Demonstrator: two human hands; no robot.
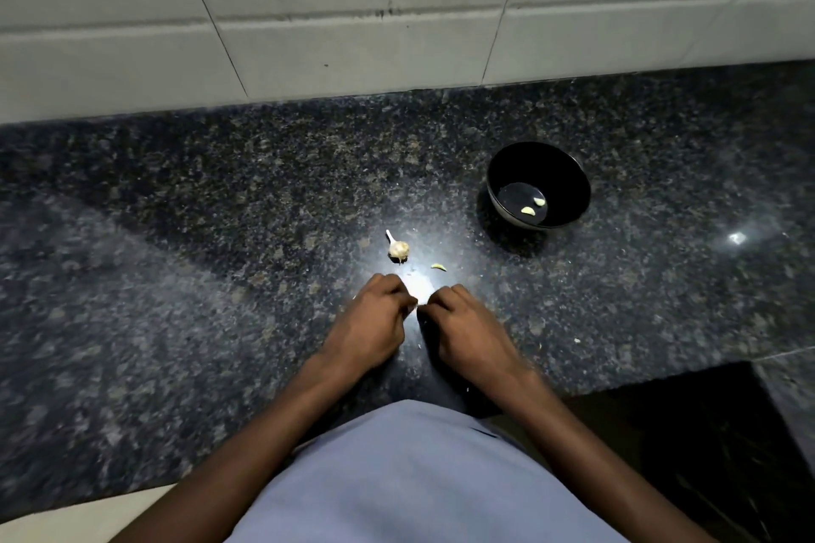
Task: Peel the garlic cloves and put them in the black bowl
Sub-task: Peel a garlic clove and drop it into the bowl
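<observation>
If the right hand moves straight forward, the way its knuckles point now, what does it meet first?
Most likely the loose clove lying on the counter just beyond the right hand. The garlic bulb sits further left, the black bowl further right. Depth is hard to judge.

The table (220, 212) is dark granite, black speckled with grey and brownish flecks, with a white glare patch. The bowl (569, 185) is glossy black; the two peeled cloves (531, 206) in it are pale yellow-green. The garlic bulb (398, 250) is off-white with tan streaks. The wall tiles (353, 13) are pale grey, smudged dark. The shirt (410, 481) is light blue.
</observation>
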